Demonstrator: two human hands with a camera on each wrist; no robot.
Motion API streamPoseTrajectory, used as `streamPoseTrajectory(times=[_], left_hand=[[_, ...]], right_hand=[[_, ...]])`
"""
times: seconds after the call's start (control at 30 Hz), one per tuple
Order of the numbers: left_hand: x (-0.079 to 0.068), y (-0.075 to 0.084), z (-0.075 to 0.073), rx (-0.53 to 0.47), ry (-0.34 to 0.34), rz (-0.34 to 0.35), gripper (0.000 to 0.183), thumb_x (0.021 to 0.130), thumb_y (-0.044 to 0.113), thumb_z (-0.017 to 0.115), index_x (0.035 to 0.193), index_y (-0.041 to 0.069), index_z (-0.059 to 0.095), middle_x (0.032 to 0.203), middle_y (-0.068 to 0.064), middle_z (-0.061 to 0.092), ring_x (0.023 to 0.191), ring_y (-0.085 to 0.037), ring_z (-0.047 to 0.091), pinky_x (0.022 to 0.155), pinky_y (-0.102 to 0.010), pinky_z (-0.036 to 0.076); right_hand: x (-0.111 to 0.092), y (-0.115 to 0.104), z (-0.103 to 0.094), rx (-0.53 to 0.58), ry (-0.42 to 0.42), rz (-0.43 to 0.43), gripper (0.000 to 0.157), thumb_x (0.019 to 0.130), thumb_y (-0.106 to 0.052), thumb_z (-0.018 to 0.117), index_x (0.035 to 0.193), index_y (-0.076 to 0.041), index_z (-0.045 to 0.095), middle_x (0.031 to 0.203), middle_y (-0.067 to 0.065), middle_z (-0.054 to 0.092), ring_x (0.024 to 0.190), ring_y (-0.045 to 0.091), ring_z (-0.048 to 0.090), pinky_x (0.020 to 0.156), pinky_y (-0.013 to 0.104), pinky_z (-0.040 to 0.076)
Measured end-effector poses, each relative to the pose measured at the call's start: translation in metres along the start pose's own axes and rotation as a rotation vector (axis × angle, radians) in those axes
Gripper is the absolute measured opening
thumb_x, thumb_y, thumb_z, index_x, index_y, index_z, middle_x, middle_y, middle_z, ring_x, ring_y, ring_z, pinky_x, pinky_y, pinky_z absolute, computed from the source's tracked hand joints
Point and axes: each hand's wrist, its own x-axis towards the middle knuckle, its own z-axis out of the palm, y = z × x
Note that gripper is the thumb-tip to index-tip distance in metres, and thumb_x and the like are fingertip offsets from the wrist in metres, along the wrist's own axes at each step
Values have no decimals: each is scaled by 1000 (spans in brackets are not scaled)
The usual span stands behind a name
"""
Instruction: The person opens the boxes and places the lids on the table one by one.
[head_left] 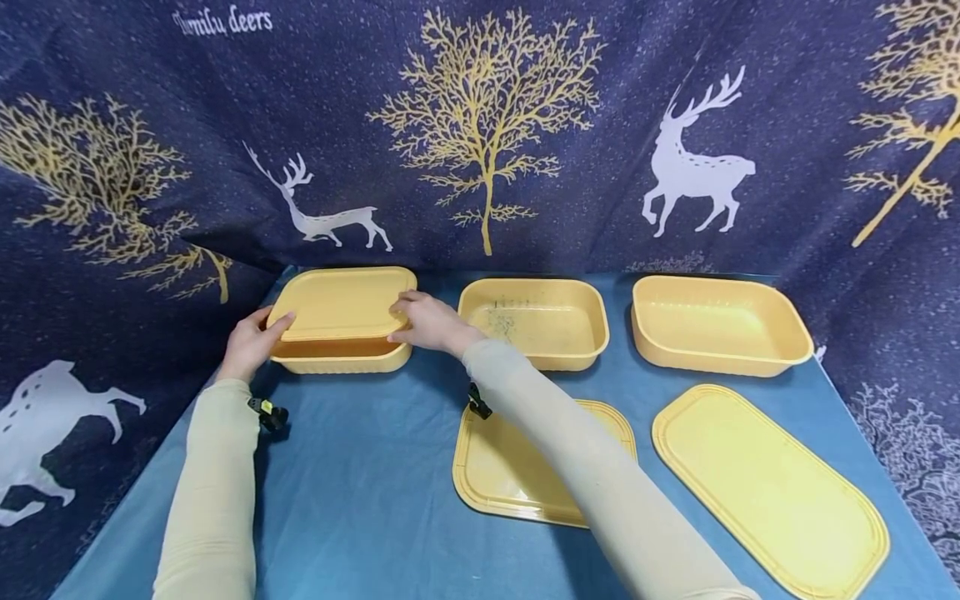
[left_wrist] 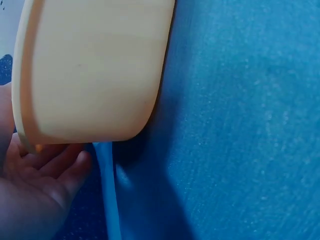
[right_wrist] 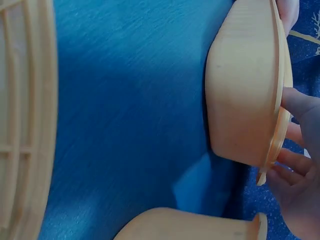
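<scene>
A pale yellow lid point(head_left: 341, 300) lies over the left yellow box point(head_left: 345, 365) on the blue cloth, set back so that part of the box's inside shows along the near side. My left hand point(head_left: 251, 343) holds the lid's left end, thumb on its top near the front corner. At the opposite end my right hand point(head_left: 431, 322) grips the lid's edge, fingers spread along it. In the right wrist view, the thumb of that hand point(right_wrist: 302, 185) is by the rim of the box point(right_wrist: 245, 85). The left wrist view has my left fingers partly hidden behind the box point(left_wrist: 95, 70).
Two more yellow boxes stand uncovered along the back, one in the middle point(head_left: 532, 363) and one at the right point(head_left: 720, 360). In front lie two loose lids, one point(head_left: 517, 475) partly beneath my right forearm, the other point(head_left: 772, 492) angled at the right. A patterned dark curtain point(head_left: 330, 125) hangs behind.
</scene>
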Motion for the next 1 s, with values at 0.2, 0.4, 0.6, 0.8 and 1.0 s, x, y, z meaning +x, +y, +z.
streamPoseTrajectory(times=[0.2,0.4,0.6,0.8,1.0], left_hand=[[2,3,0,10,-24,3,76,103,50,50,149,-10,39,138,-34,49,112,-39,49,95,-49,42],[5,5,-1,15,-57,9,79,104,50,48,149,-13,35,142,-37,45,117,-43,48,103,-58,39],[7,7,-2,21,-75,18,78,104,49,47,150,-13,34,145,-38,42,121,-44,47,107,-59,36],[11,7,-3,60,-98,34,79,106,47,45,151,-15,26,149,-40,34,133,-50,39,111,-61,30],[11,9,-4,62,-95,24,82,106,45,43,154,-14,13,153,-40,25,141,-53,28,114,-61,26]], right_hand=[[0,-6,-1,-16,-13,37,53,96,-39,69,140,-11,60,154,12,44,141,24,43,112,30,37],[1,-9,-2,-43,-21,52,53,97,-38,68,142,-10,58,155,12,43,142,24,41,113,30,36],[1,-10,-2,-43,-27,58,54,98,-38,67,143,-9,57,156,13,41,143,25,40,114,31,35],[2,-9,0,-57,-27,67,55,98,-40,66,143,-10,56,157,12,40,144,25,38,114,30,34],[3,-8,0,-64,-24,64,55,98,-41,66,143,-11,56,157,12,40,145,24,35,115,30,32]])
